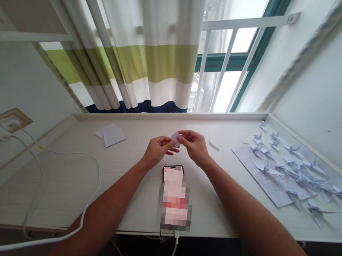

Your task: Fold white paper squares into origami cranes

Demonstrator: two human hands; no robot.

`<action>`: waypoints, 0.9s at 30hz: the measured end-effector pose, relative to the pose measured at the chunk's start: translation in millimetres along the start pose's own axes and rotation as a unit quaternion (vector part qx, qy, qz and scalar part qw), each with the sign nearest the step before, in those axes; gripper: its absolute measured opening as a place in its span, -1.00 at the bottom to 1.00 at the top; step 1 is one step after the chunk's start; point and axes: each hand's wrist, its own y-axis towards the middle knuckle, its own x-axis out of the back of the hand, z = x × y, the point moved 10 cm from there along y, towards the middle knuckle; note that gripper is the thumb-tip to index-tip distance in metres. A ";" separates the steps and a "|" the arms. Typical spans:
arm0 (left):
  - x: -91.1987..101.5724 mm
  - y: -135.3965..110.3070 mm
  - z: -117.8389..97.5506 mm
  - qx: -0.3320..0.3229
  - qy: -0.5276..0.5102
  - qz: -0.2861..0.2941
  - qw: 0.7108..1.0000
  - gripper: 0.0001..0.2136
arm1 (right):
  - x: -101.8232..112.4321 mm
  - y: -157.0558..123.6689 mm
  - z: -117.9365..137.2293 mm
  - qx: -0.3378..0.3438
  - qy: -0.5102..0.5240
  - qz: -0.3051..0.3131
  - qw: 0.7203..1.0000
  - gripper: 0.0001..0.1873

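Head view: small folded paper point(175, 135) pinched between left hand point(156, 148) and right hand point(196, 147), over far half of surface point(144, 206). Fingers point(169, 145) nearly closed both sides, left ones on its lower left, right ones on its right. Phone point(176, 197) at near edge, paper cranes point(299, 175) along right edge, loose sheets point(115, 137) toward far left corner
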 end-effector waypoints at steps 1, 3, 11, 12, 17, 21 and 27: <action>-2.8 -0.3 0.6 0.004 0.001 0.012 1.000 -0.59 | 0.2 -0.3 0.3 0.000 0.000 -0.003 1.000 -0.60; -5.0 -0.8 -0.4 0.002 -0.001 0.014 1.000 -0.60 | 0.3 -0.5 -0.2 -0.002 -0.001 -0.006 1.000 -0.60; -0.8 0.6 -5.2 -0.006 -0.023 0.006 1.000 -0.62 | 1.5 1.1 -0.8 -0.007 -0.001 0.007 1.000 -0.60; 1.2 1.3 -6.0 -0.008 -0.023 0.004 1.000 -0.62 | 1.9 1.6 1.5 0.000 -0.006 0.012 1.000 -0.62; 15.7 4.5 -8.3 -0.016 -0.041 -0.037 0.998 -0.62 | -6.3 0.7 18.1 0.069 -0.090 0.078 0.990 -0.73; 15.9 5.7 -7.0 -0.011 -0.054 -0.032 0.998 -0.63 | -9.6 -2.4 23.5 0.097 -0.186 0.096 0.973 -0.80; 12.2 5.2 -5.3 -0.007 -0.063 -0.016 0.998 -0.62 | -11.8 -2.4 27.3 0.144 -0.236 0.115 0.954 -0.83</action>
